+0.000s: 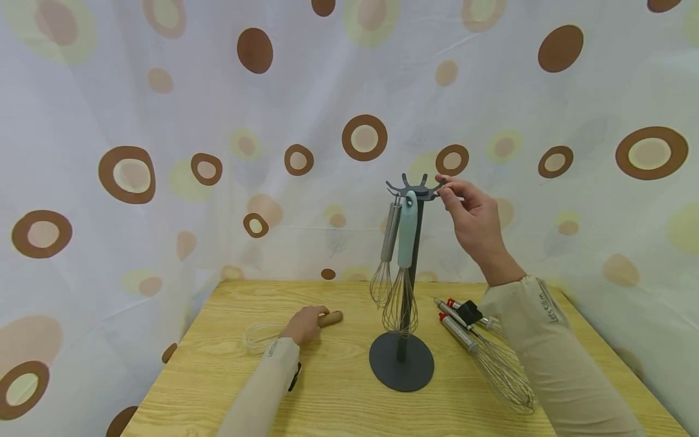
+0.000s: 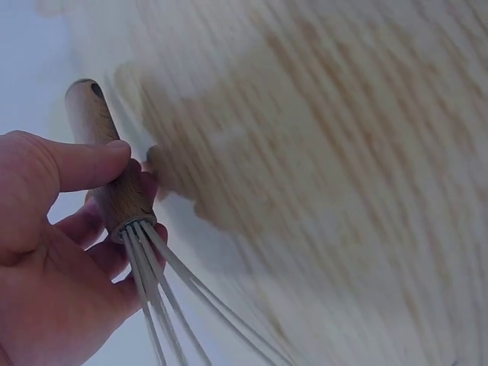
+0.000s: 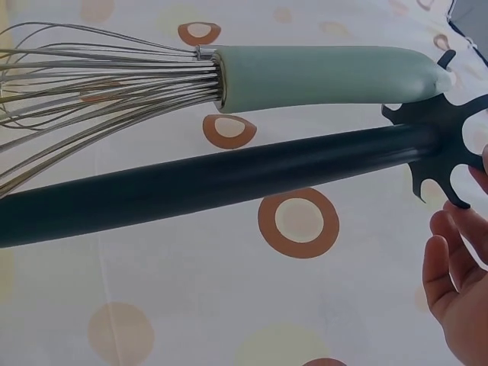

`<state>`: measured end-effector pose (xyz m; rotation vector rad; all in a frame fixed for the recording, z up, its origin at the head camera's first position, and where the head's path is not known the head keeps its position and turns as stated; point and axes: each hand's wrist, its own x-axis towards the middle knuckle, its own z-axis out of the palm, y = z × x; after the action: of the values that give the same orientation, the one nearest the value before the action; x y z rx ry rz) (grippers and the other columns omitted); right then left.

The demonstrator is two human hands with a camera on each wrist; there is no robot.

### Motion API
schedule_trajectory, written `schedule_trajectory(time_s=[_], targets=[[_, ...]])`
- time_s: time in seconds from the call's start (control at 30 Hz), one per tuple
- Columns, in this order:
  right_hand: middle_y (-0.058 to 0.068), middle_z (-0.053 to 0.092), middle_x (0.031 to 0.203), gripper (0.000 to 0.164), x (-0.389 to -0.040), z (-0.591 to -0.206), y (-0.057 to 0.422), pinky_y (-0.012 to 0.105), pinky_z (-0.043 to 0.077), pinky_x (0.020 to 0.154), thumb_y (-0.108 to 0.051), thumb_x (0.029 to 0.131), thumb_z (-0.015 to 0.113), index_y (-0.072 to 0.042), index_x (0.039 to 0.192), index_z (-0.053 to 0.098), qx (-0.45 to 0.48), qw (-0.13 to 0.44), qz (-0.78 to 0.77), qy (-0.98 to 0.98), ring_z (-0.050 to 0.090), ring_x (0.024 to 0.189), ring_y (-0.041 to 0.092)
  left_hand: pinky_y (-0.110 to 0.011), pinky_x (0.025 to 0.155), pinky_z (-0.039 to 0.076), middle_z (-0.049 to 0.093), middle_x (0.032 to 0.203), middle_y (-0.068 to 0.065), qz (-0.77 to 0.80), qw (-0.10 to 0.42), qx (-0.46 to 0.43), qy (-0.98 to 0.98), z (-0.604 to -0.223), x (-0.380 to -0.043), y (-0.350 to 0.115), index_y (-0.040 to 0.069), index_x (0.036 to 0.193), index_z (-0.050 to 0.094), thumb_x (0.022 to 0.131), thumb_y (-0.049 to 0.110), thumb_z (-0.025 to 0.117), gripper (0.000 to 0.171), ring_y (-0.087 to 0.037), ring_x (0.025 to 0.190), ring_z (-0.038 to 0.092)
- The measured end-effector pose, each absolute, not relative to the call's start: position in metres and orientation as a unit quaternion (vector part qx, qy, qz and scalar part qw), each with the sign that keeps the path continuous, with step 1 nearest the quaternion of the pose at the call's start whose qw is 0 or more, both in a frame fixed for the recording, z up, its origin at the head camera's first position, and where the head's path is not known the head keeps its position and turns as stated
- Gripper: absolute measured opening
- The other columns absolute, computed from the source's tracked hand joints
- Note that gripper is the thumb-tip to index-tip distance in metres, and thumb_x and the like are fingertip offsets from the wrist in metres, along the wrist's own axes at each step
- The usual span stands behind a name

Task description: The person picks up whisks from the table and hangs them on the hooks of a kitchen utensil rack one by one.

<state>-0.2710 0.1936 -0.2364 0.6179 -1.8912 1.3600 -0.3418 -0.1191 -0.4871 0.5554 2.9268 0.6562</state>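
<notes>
My left hand (image 1: 303, 325) grips a whisk by its wooden handle (image 2: 122, 194), thumb on one side and fingers behind; its pale wires (image 1: 261, 335) spread to the left, low over the table. At the top of a black stand, my right hand (image 1: 476, 215) pinches one hook of the hook ring (image 1: 420, 192) between thumb and fingers. A whisk with a mint-green handle (image 3: 320, 76) hangs from the ring. Beside it hangs a smaller whisk with a metal handle (image 1: 391, 233). The stand's round base (image 1: 401, 376) sits flat on the table.
Several metal whisks (image 1: 461, 332), two with red ends and one with a black part, lie to the right of the stand, partly under my right sleeve (image 1: 551, 352). A dotted curtain (image 1: 306, 91) hangs behind the wooden table (image 1: 338, 400).
</notes>
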Motion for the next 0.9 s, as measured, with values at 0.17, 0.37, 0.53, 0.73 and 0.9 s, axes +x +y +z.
schedule_trajectory(time_s=[0.17, 0.37, 0.53, 0.73, 0.9], targets=[[0.017, 0.058, 0.126, 0.023, -0.272, -0.237, 0.194, 0.022, 0.039, 0.072, -0.013, 0.097, 0.053, 0.009, 0.100, 0.059, 0.249, 0.350, 0.540, -0.724, 0.054, 0.105, 0.009, -0.045, 0.091, 0.045, 0.058, 0.122, -0.014, 0.228, 0.039, 0.188, 0.955, -0.484, -0.341, -0.117, 0.007, 0.128, 0.056, 0.089, -0.006, 0.058, 0.041, -0.032, 0.111, 0.055], [0.016, 0.057, 0.127, 0.023, -0.275, -0.237, 0.195, 0.022, 0.042, 0.075, -0.011, 0.098, 0.052, 0.010, 0.102, 0.059, 0.258, 0.338, 0.552, -0.717, 0.053, 0.108, 0.009, -0.047, 0.085, 0.047, 0.058, 0.119, -0.017, 0.248, 0.013, 0.200, 0.948, -0.478, -0.343, -0.111, 0.005, 0.132, 0.052, 0.090, -0.002, 0.059, 0.043, -0.033, 0.105, 0.057], [0.015, 0.058, 0.127, 0.024, -0.277, -0.238, 0.196, 0.024, 0.044, 0.076, -0.012, 0.098, 0.052, 0.010, 0.102, 0.058, 0.263, 0.332, 0.556, -0.715, 0.054, 0.108, 0.009, -0.048, 0.086, 0.047, 0.056, 0.122, -0.020, 0.274, -0.031, 0.191, 0.942, -0.466, -0.343, -0.105, 0.005, 0.138, 0.047, 0.093, -0.002, 0.052, 0.045, -0.036, 0.107, 0.056], [0.012, 0.057, 0.128, 0.025, -0.279, -0.238, 0.198, 0.021, 0.043, 0.077, -0.013, 0.098, 0.051, 0.011, 0.104, 0.056, 0.275, 0.322, 0.558, -0.714, 0.051, 0.116, 0.011, -0.049, 0.087, 0.047, 0.054, 0.123, -0.024, 0.312, -0.097, 0.204, 0.923, -0.445, -0.344, -0.097, 0.002, 0.139, 0.044, 0.094, -0.002, 0.052, 0.046, -0.038, 0.107, 0.057], [0.011, 0.057, 0.129, 0.023, -0.281, -0.238, 0.200, 0.020, 0.043, 0.077, -0.015, 0.098, 0.051, 0.007, 0.103, 0.058, 0.284, 0.314, 0.564, -0.709, 0.048, 0.121, 0.014, -0.048, 0.089, 0.046, 0.055, 0.121, -0.023, 0.341, -0.133, 0.221, 0.904, -0.429, -0.346, -0.092, 0.002, 0.140, 0.043, 0.094, -0.002, 0.052, 0.047, -0.037, 0.108, 0.056]])
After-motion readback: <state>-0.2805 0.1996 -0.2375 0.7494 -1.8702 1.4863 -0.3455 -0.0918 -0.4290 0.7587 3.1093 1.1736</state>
